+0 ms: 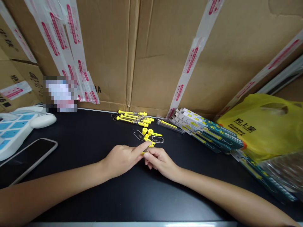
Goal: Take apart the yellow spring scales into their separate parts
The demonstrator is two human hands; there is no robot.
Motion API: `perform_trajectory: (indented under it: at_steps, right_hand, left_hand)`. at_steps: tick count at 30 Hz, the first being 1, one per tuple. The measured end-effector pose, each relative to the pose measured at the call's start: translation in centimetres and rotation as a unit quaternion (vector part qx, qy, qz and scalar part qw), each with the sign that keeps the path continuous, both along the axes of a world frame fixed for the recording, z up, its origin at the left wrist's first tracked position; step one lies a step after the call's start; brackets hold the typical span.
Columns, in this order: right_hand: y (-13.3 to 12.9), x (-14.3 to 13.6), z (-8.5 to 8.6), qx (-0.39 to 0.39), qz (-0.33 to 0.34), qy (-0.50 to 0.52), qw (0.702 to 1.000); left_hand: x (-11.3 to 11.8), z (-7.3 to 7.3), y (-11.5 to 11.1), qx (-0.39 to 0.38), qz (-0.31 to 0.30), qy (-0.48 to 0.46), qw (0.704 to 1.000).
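At the bottom of the frame we see the pale front edge [151, 224] of the black table [151, 201], and between this edge and the two hands there is a wide stretch of black surface, where the forearms can move. At the top, a cardboard wall [161, 63] closes the far side. On the left, the phone [26, 159] and the power strip [16, 129] limit the room; on the right, the boxes [203, 126] and the yellow bag [262, 126] do the same.

The left hand [124, 160] and the right hand [162, 162] meet at the centre of the frame. The right hand is closed in a pinch, thumb against fingers, on a small yellow piece [143, 153]. The left hand is half bent, its fingertips at the same piece; we cannot tell how firmly it grips. The piece is mostly hidden by the fingers.

Just above the hands lie loose yellow parts [145, 130] and wire clips [157, 139]. Farther up, near the wall, yellow tools [129, 119] lie in a pile.
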State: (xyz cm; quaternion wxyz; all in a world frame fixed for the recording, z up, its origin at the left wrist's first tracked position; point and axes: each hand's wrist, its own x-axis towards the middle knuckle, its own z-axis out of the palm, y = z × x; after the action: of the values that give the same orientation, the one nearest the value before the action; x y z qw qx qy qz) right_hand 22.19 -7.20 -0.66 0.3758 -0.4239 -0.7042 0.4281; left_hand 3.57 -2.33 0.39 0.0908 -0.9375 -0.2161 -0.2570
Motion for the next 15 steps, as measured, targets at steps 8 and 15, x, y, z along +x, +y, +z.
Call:
perform_trajectory:
  at_steps: [8, 15]
  right_hand:
    - [-0.32, -0.59, -0.27, 0.013, -0.047, -0.001, 0.999]
    - [0.08, -0.35, -0.06, 0.011, -0.014, 0.017, 1.000]
  left_hand:
    - [-0.10, -0.39, 0.02, -0.018, -0.011, 0.011, 1.000]
    - [-0.03, -0.32, 0.10, 0.010, -0.029, 0.024, 0.999]
